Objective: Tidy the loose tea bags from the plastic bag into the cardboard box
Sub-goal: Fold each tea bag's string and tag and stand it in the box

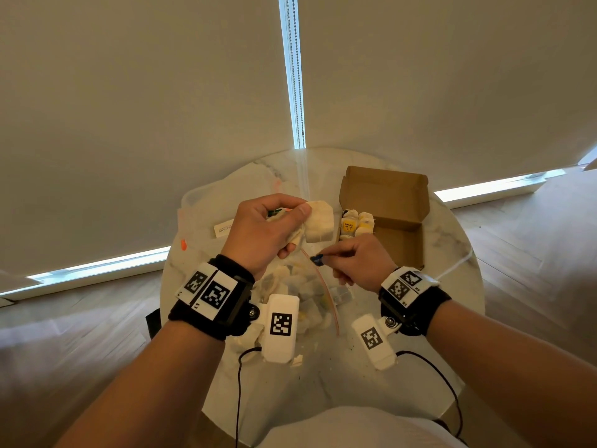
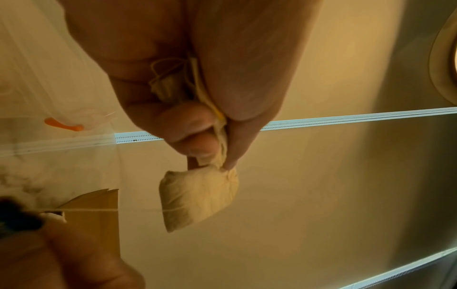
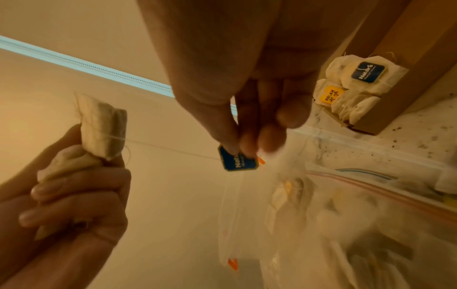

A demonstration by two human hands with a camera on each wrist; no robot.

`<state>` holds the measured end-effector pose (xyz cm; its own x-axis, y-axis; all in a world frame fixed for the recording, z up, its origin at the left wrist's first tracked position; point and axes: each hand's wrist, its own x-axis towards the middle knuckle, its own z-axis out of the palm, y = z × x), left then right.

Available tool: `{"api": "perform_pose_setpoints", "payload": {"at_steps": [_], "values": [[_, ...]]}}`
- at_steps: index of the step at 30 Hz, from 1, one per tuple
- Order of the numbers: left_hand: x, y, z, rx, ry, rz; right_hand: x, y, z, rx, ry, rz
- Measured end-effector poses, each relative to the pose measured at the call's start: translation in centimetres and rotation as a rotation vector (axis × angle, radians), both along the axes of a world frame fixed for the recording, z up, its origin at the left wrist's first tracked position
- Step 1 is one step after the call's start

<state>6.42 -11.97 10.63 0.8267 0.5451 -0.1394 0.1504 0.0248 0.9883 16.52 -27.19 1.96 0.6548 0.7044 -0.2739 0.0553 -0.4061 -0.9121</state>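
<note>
Two pale roller blinds (image 1: 145,108) hang drawn over the windows, covering nearly all of what lies ahead. Between them runs a narrow strip of daylight (image 1: 292,72), and a beaded pull chain (image 1: 298,76) hangs down along it. More daylight leaks in thin bright bands under the lower edges of the blinds, one on the left (image 1: 100,265) and one on the right (image 1: 491,185). Below, the floor (image 1: 74,318) is wood planking in a light brown tone, showing on both sides. A round table (image 1: 452,227) with a white marbled top stands close against the blinds, its far edge nearly at the strip of daylight. The light in the room is soft and warm.
</note>
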Motion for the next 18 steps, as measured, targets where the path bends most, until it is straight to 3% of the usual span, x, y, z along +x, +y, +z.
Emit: {"api": "perform_pose_setpoints", "payload": {"at_steps": [4, 11, 16, 18], "values": [[-0.5, -0.2, -0.5, 0.004, 0.028, -0.023, 1.1, 0.6, 2.0, 0.119, 0.128, -0.08], [-2.2, -1.6, -3.2, -0.042, 0.129, -0.016, 2.0, 1.0, 6.1, 0.283, 0.022, -0.087], [-2.8, -2.1, -4.0, -0.029, 0.161, -0.007, 1.0, 0.5, 7.4, 0.307, -0.301, 0.006], [-2.8, -2.0, -4.1, -0.034, 0.155, 0.009, 0.3, 0.1, 7.5, 0.338, -0.352, 0.02]]}}
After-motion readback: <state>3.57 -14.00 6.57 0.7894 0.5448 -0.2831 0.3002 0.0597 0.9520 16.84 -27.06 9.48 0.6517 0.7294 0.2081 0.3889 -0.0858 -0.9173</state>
